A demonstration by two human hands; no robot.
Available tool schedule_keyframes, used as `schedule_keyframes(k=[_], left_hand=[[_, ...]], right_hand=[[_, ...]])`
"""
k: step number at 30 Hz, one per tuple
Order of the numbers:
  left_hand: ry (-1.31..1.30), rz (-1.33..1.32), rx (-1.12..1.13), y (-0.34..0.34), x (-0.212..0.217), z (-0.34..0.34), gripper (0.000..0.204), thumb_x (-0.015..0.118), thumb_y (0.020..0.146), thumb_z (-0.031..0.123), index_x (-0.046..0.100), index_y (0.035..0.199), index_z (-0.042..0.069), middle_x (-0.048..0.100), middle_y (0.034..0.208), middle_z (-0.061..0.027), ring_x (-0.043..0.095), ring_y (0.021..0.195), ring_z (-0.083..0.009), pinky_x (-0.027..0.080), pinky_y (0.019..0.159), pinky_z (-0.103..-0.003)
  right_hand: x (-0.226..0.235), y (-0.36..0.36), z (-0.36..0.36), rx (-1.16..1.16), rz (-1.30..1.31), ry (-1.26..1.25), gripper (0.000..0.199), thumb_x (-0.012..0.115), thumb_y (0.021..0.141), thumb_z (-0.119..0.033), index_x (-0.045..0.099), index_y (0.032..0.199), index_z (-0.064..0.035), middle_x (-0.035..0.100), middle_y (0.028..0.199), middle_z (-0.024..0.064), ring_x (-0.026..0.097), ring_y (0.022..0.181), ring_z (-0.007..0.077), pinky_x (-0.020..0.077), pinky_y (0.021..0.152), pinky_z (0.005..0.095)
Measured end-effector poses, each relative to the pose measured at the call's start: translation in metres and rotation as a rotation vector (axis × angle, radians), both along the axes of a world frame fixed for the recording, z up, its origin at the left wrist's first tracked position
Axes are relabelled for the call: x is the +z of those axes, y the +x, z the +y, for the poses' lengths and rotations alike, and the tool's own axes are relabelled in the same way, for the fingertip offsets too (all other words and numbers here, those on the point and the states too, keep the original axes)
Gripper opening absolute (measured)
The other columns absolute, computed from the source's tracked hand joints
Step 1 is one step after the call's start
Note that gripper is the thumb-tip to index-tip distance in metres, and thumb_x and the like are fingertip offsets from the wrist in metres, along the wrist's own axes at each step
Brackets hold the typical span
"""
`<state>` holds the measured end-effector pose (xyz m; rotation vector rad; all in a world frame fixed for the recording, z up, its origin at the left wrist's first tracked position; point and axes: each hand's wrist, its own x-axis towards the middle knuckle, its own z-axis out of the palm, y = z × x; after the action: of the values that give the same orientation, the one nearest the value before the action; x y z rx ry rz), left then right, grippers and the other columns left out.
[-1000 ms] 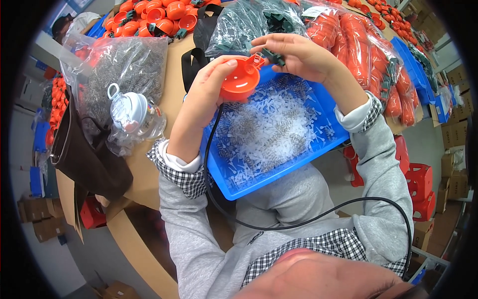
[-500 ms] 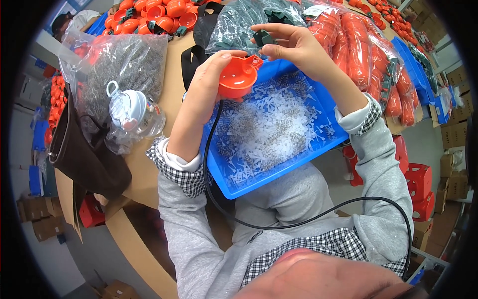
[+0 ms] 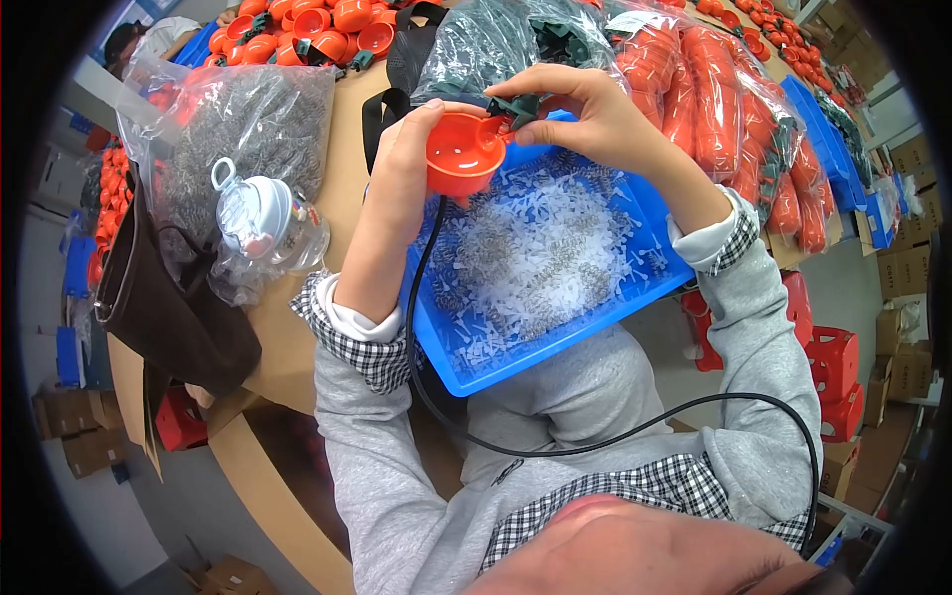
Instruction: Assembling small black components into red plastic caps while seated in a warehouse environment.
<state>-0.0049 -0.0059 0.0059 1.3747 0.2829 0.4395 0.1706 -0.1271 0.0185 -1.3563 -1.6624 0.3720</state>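
Working with both hands over a blue tray (image 3: 658,208). Gripping an orange cup (image 3: 458,159) in the left hand (image 3: 403,151), with the thumb at the rim and the fingers curled behind the outer wall, mostly hidden from view. Pinching a dark green fitting (image 3: 516,109) between the thumb and fingers of the right hand (image 3: 595,114), right at the small tab on the cup's edge. Cannot tell from this angle how far joined to the tab. Seen hollow side up, above the tray's far left corner, in the case of the cup.

Below, inside the tray: a loose spread of small white pieces (image 3: 550,253) mixed with grey coils (image 3: 486,256). Under the tray's near edge: light grey trousers (image 3: 565,382). At both wrists: turned-back cuffs (image 3: 359,345), white and checked. Trailing down from beside the cup and across the body: a black cable (image 3: 595,448).

To the left, on the brown tabletop (image 3: 283,357): a clear bag (image 3: 283,119) of small grey parts, a drinking bottle (image 3: 263,220) with a pale blue lid, and a dark brown bag (image 3: 178,312) near the edge. Along the far side: heaped orange cups (image 3: 307,30), a black strap (image 3: 382,124) and clear-wrapped dark green parts (image 3: 560,42). To the right: wrapped orange stacks (image 3: 711,99), with red stools (image 3: 838,367) and cardboard boxes (image 3: 907,273) beyond.
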Motion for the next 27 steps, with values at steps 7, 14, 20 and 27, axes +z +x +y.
schedule_keyframes(k=[7, 14, 20, 27], left_hand=[[0.016, 0.018, 0.02, 0.001, -0.002, 0.002, 0.049, 0.034, 0.092, 0.038, 0.056, 0.106, -0.002, 0.064, 0.081, -0.0124, 0.062, 0.059, -0.017, 0.044, 0.041, -0.022], [0.063, -0.092, 0.1, -0.001, -0.006, 0.002, 0.04, 0.036, 0.09, 0.023, 0.063, 0.092, -0.006, 0.066, 0.08, -0.0134, 0.063, 0.068, -0.0166, 0.049, 0.059, -0.022], [-0.043, -0.073, 0.059, -0.003, -0.005, 0.005, 0.037, 0.037, 0.087, 0.022, 0.059, 0.096, -0.006, 0.064, 0.085, -0.017, 0.064, 0.07, -0.0228, 0.052, 0.058, -0.029], [-0.162, -0.063, 0.027, -0.005, -0.004, 0.005, 0.04, 0.036, 0.088, 0.027, 0.055, 0.101, -0.007, 0.062, 0.085, -0.0202, 0.064, 0.066, -0.028, 0.053, 0.05, -0.035]], right_hand=[[-0.004, -0.001, 0.001, 0.001, 0.031, -0.057, 0.038, 0.072, 0.073, -0.01, 0.063, 0.11, -0.0083, 0.065, 0.096, 0.0054, 0.06, 0.088, 0.0124, 0.0476, 0.076, 0.0245], [-0.001, -0.009, -0.001, 0.067, -0.118, 0.066, 0.039, 0.068, 0.074, -0.003, 0.063, 0.111, -0.0087, 0.064, 0.092, 0.009, 0.06, 0.083, 0.0167, 0.0464, 0.073, 0.0274], [-0.002, -0.014, -0.001, 0.088, -0.107, 0.097, 0.04, 0.064, 0.074, 0.002, 0.063, 0.112, -0.0096, 0.063, 0.091, 0.0089, 0.059, 0.08, 0.0182, 0.0457, 0.071, 0.0282], [0.002, -0.017, -0.003, 0.085, -0.13, 0.072, 0.036, 0.064, 0.074, 0.0, 0.064, 0.109, -0.0088, 0.06, 0.084, 0.0087, 0.057, 0.077, 0.0191, 0.0453, 0.069, 0.0287]])
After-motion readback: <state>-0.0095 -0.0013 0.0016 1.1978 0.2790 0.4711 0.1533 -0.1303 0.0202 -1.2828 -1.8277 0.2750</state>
